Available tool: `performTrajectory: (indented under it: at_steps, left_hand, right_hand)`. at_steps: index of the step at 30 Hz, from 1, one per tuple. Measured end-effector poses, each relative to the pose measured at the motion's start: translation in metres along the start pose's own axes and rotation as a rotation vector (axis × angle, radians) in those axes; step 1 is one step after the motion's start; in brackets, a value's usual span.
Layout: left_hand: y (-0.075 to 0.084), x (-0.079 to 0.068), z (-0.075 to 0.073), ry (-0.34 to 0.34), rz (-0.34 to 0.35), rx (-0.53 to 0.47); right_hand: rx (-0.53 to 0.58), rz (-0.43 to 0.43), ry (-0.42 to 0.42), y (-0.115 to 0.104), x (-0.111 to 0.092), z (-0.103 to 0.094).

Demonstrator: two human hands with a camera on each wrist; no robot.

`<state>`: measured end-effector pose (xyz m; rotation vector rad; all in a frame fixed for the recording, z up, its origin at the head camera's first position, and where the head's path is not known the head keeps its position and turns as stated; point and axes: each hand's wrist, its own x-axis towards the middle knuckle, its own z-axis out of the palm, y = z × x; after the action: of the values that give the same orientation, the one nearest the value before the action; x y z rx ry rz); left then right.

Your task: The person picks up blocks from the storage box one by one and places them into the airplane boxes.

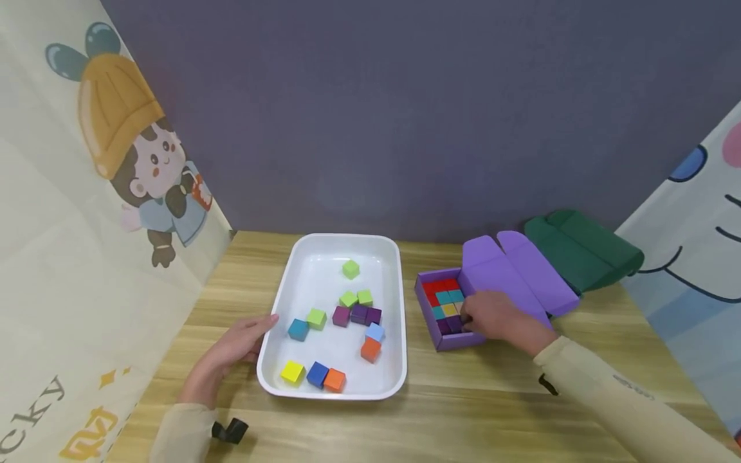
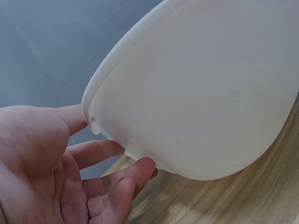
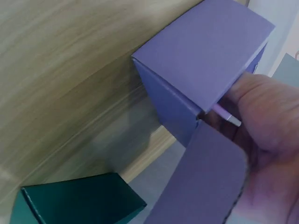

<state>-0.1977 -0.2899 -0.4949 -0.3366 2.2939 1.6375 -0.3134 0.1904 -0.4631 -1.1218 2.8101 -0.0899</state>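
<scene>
My left hand [image 1: 238,344] holds the left edge of a white tray [image 1: 315,273], its thumb over the rim and fingers against the outer wall in the left wrist view. Loose coloured cubes lie in the tray, among them a yellow cube [image 1: 292,372], a dark blue cube [image 1: 318,374] and several lime green ones. My right hand [image 1: 494,315] reaches down into an open purple box [image 1: 454,344], fingertips at the cubes along its right side. Red, teal, yellow and dark purple cubes sit packed inside. The box wall hides the fingertips in the right wrist view; I cannot tell whether they grip a cube.
The purple lid [image 1: 509,273] lies folded back to the right of its box. Behind it stands a dark green box [image 1: 581,251] at the table's back right. A dark grey panel [image 1: 370,128] closes off the back of the wooden table [image 1: 463,411], with printed sheets at both sides.
</scene>
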Motion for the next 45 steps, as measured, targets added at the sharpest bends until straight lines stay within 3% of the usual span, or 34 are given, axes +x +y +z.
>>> performTrajectory:
  at_steps: [13,23,27,39,45]
  left_hand:
    - [0.0,0.001,0.0,-0.003,0.002,-0.015]
    - [0.0,0.002,-0.001,-0.014,0.003,-0.028]
    - [0.001,0.002,-0.001,-0.004,-0.005,-0.016]
    - [-0.001,0.001,0.001,0.021,-0.015,-0.005]
    - [0.0,0.003,0.001,0.014,-0.009,-0.004]
  right_hand:
    - [0.222,-0.049,-0.049,0.006,0.007,-0.02]
    - [0.312,-0.089,0.213,-0.028,0.016,-0.085]
    - [0.348,-0.096,0.253,-0.044,0.019,-0.101]
    - [0.505,-0.188,0.279,-0.088,0.047,-0.114]
    - [0.53,-0.229,0.244,-0.105,0.071,-0.106]
